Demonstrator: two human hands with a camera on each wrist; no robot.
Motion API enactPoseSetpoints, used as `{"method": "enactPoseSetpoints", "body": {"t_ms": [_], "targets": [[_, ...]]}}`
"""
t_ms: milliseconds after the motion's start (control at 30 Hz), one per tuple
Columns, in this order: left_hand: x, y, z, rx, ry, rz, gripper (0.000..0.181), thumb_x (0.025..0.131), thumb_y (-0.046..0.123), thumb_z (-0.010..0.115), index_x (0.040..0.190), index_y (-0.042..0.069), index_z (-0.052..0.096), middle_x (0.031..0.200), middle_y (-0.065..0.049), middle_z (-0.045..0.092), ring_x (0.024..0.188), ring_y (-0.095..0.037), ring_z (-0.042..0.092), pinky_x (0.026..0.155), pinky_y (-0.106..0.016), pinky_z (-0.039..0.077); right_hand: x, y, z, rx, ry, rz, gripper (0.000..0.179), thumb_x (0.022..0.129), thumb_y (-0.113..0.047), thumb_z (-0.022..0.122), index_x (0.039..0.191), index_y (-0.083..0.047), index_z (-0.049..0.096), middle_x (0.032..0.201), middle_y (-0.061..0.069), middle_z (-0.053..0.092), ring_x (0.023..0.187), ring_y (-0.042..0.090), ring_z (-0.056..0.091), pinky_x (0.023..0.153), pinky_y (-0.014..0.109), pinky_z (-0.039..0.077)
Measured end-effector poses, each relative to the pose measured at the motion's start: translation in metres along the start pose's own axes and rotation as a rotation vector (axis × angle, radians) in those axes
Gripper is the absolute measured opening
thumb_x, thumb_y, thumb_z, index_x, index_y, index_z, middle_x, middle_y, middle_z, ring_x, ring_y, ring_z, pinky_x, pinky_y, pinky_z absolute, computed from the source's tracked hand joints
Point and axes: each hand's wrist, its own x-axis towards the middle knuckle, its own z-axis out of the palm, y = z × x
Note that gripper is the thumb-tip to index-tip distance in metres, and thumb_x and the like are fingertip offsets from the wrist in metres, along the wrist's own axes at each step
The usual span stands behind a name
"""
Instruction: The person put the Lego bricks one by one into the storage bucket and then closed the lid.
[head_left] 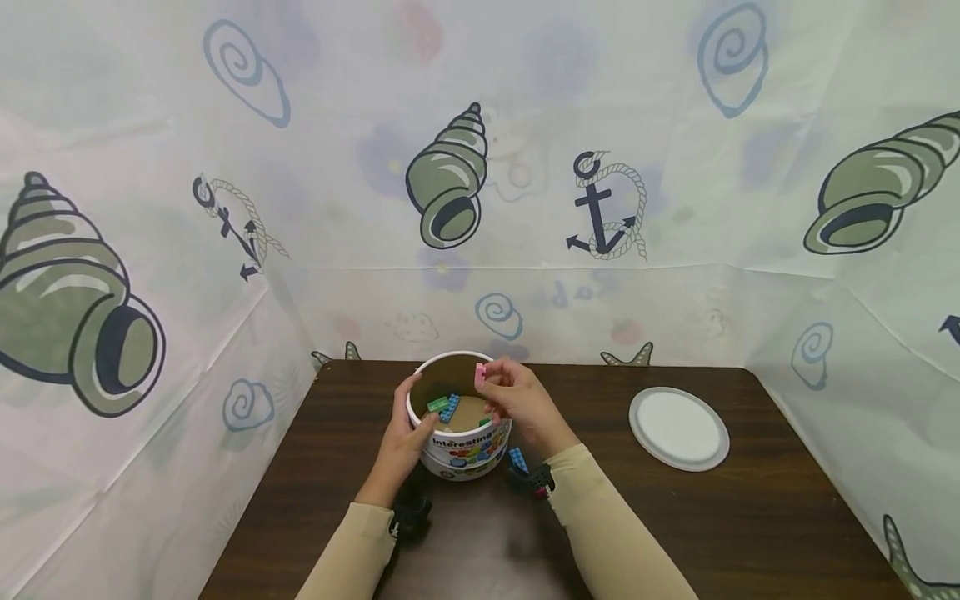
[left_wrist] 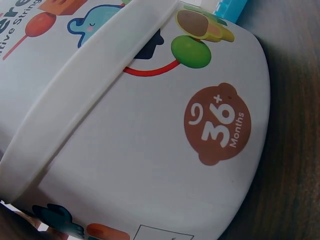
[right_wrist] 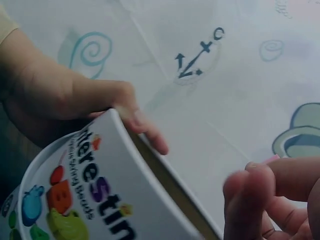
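A round white tub (head_left: 463, 457) with a printed label stands on the table, tilted toward me in the head view. My left hand (head_left: 400, 446) holds it by its left side, with the thumb over the near rim and the fingers on the outer wall. Above the tub's right rim my right hand (head_left: 531, 408) pinches a pink toy brick (head_left: 480, 376) between thumb and fingers. In the right wrist view only a sliver of the pink brick (right_wrist: 272, 159) shows behind the fingers. Inside the tub lie a green brick (head_left: 437, 404) and a blue brick (head_left: 450, 408).
Another blue brick (head_left: 517, 460) lies on the dark wooden table (head_left: 600, 517), right of the tub beside the right wrist. A round white lid (head_left: 678, 427) rests farther right. Printed cloth (head_left: 525, 75) with shells and anchors hangs behind and along both sides.
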Motion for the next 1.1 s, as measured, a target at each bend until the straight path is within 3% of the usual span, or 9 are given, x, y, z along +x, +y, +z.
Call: {"method": "enactPoseSetpoints", "body": {"t_ms": [567,1100], "targets": [[0.0002,0.0012,0.0011,-0.002,-0.004,-0.009,0.08,0.103,0.029,0.071,0.168,0.034,0.026,0.169,-0.021,0.038,0.145,-0.049,0.048,0.117,-0.064,0.042,0.0022,0.0078,0.0023,0.046,0.001,-0.027,0.037,0.106,-0.013,0.071,0.139,-0.004,0.059,0.101,0.008,0.071,0.076,0.018,0.073,0.053,0.025,0.055],[-0.0002,0.0025,0.0017,-0.003,0.005,-0.008,0.078,0.104,0.017,0.068,0.168,0.032,0.027,0.168,-0.024,0.038,0.145,-0.051,0.047,0.117,-0.067,0.041,0.0004,0.0101,-0.0002,0.049,-0.004,-0.037,0.035,0.107,-0.013,0.069,0.136,0.002,0.057,0.1,0.007,0.066,0.073,0.017,0.069,0.052,0.024,0.054]]}}
